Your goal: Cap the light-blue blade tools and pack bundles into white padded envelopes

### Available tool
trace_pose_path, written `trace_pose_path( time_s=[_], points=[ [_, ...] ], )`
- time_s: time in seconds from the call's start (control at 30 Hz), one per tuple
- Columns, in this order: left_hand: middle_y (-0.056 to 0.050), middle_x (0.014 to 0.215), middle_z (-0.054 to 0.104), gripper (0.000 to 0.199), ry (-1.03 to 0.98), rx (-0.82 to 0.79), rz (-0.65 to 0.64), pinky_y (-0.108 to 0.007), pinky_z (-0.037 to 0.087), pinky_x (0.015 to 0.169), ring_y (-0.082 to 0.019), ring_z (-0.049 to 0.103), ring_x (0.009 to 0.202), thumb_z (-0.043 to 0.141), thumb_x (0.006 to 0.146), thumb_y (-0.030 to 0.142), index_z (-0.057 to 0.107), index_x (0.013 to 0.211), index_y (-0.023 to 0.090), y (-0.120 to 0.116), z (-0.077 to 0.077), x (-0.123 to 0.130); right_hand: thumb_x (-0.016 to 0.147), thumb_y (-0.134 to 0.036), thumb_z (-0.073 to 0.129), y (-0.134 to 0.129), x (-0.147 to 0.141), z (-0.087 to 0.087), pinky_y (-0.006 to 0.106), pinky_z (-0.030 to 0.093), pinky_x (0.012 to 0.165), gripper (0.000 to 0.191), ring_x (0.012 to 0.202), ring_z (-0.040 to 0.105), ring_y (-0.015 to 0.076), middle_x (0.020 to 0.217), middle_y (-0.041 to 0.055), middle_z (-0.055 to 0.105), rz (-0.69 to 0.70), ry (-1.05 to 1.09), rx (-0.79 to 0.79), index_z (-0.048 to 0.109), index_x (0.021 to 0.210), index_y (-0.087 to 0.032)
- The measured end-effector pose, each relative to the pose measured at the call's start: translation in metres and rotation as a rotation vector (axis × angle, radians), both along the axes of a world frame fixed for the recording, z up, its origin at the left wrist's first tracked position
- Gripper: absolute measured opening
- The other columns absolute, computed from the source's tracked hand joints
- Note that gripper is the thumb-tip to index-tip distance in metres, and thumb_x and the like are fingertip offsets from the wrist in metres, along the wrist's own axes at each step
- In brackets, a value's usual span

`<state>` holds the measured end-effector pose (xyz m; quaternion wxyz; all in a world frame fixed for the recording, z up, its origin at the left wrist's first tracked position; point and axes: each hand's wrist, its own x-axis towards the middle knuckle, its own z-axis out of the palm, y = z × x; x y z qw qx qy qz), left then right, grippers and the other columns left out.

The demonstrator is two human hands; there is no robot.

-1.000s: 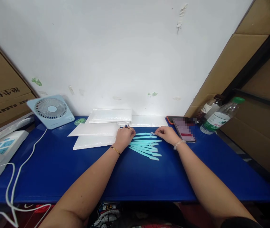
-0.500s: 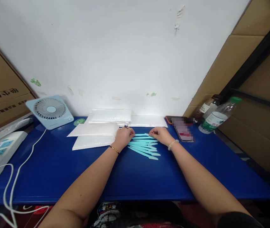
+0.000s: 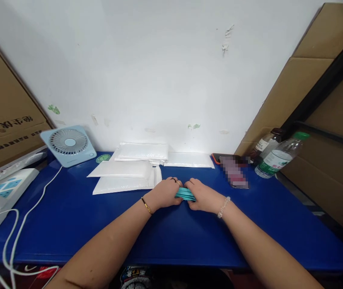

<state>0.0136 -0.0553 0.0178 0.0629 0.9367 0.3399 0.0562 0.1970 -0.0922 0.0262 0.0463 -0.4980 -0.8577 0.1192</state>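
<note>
A bundle of turquoise eyebrow razors lies between my two hands over the blue table. My left hand, with rings on its fingers, is closed round the left end of the bundle. Round the right end, my right hand is closed too. Only the middle of the razors shows; their ends are covered by my fingers. Just behind and left of my left hand are several white padded envelopes, partly stacked on each other.
A light blue fan stands at the back left, near a white power strip with cables. At the back right are a phone, an orange-edged dark device and two bottles. Cardboard lines the right side.
The razors were fanned out on the table and are now gathered into one bundle. My hands have come closer together and nearer to me, closing on both ends. The view has tilted slightly.
</note>
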Motion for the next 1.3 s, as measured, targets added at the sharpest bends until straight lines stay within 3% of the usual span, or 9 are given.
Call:
trace_pose_path(
  time_s=[0.27, 0.5, 0.67, 0.87, 1.0, 1.07, 1.13, 1.2, 1.3],
  points=[
    [-0.012, 0.090, 0.063, 0.016, 0.044, 0.090, 0.078, -0.035, 0.047, 0.072, -0.026, 0.060, 0.083, 0.050, 0.077, 0.022, 0.057, 0.089, 0.015, -0.010, -0.009, 0.013, 0.072, -0.014, 0.054, 0.003, -0.009, -0.004, 0.032, 0.043, 0.069, 0.022, 0.082, 0.058, 0.0239, 0.092, 0.0119, 0.061, 0.021, -0.119, 0.118, 0.058, 0.094, -0.014],
    [-0.003, 0.076, 0.060, 0.014, -0.359, -0.145, 0.174, -0.028, 0.043, 0.061, -0.018, 0.058, 0.067, 0.047, 0.084, 0.027, 0.049, 0.094, 0.018, -0.004, 0.003, 0.015, 0.085, -0.038, 0.055, -0.004, 0.012, 0.062, 0.035, 0.046, 0.084, 0.038, 0.102, 0.057, 0.0240, 0.115, 0.0079, 0.060, -0.074, 0.504, 0.329, 0.054, 0.120, -0.024],
    [-0.002, 0.083, 0.062, 0.011, -0.828, -0.336, 0.090, -0.024, 0.043, 0.063, -0.014, 0.056, 0.071, 0.048, 0.085, 0.028, 0.050, 0.088, 0.018, -0.013, 0.009, 0.026, 0.094, -0.034, 0.039, -0.014, -0.025, 0.093, 0.036, 0.045, 0.089, 0.028, 0.103, 0.057, 0.0222, 0.110, 0.0066, 0.063, -0.012, 0.727, 0.433, 0.061, 0.109, -0.025],
    [0.001, 0.055, 0.054, 0.020, -0.894, -0.646, 0.096, -0.023, 0.041, 0.055, -0.011, 0.052, 0.055, 0.054, 0.080, 0.028, 0.049, 0.065, 0.015, -0.009, -0.017, 0.025, 0.088, -0.039, 0.051, -0.009, -0.038, 0.056, 0.039, 0.047, 0.087, 0.031, 0.097, 0.060, 0.0235, 0.107, 0.0076, 0.065, -0.044, 0.761, 0.163, 0.060, 0.114, -0.026],
    [0.009, 0.045, 0.036, 0.035, -0.930, -1.061, -0.010, -0.020, 0.030, 0.044, -0.005, 0.033, 0.039, 0.061, 0.077, 0.044, 0.042, 0.066, 0.018, -0.012, -0.010, 0.020, 0.068, -0.045, 0.073, 0.000, -0.022, 0.028, 0.042, 0.047, 0.090, 0.087, 0.112, 0.056, 0.0266, 0.132, 0.0109, 0.052, -0.025, 1.263, -0.125, 0.027, 0.141, -0.031],
    [0.011, 0.045, 0.030, 0.042, -0.878, -1.361, -0.150, -0.018, 0.025, 0.040, -0.003, 0.025, 0.037, 0.066, 0.072, 0.049, 0.037, 0.066, 0.019, -0.015, -0.005, 0.020, 0.062, -0.048, 0.076, 0.001, -0.022, 0.018, 0.042, 0.046, 0.091, 0.086, 0.112, 0.056, 0.0273, 0.133, 0.0106, 0.050, 0.036, 1.364, -0.315, 0.036, 0.136, -0.030],
    [0.012, 0.044, 0.027, 0.047, -0.748, -1.547, -0.230, -0.017, 0.022, 0.039, -0.002, 0.022, 0.037, 0.070, 0.068, 0.049, 0.035, 0.063, 0.019, -0.018, -0.003, 0.020, 0.064, -0.050, 0.074, 0.000, -0.026, 0.011, 0.042, 0.046, 0.089, 0.061, 0.108, 0.058, 0.0274, 0.125, 0.0104, 0.057, 0.075, 1.325, -0.488, 0.057, 0.116, -0.024],
    [0.010, 0.044, 0.030, 0.045, -0.642, -1.528, -0.214, -0.018, 0.026, 0.040, -0.003, 0.027, 0.039, 0.069, 0.069, 0.048, 0.037, 0.060, 0.018, -0.018, 0.000, 0.020, 0.070, -0.051, 0.068, -0.003, -0.029, 0.009, 0.040, 0.048, 0.084, 0.036, 0.102, 0.060, 0.0270, 0.106, 0.0105, 0.065, 0.066, 1.251, -0.573, 0.065, 0.086, -0.019],
    [0.001, 0.062, 0.054, 0.036, -0.575, -1.106, -0.151, -0.026, 0.045, 0.057, -0.010, 0.052, 0.057, 0.070, 0.067, 0.047, 0.053, 0.072, 0.016, -0.013, 0.010, 0.011, 0.079, -0.052, 0.057, -0.002, -0.026, 0.011, 0.038, 0.050, 0.074, 0.035, 0.082, 0.063, 0.0226, 0.074, 0.0053, 0.064, -0.046, 1.320, -0.456, 0.056, 0.066, -0.020]
  ],
)
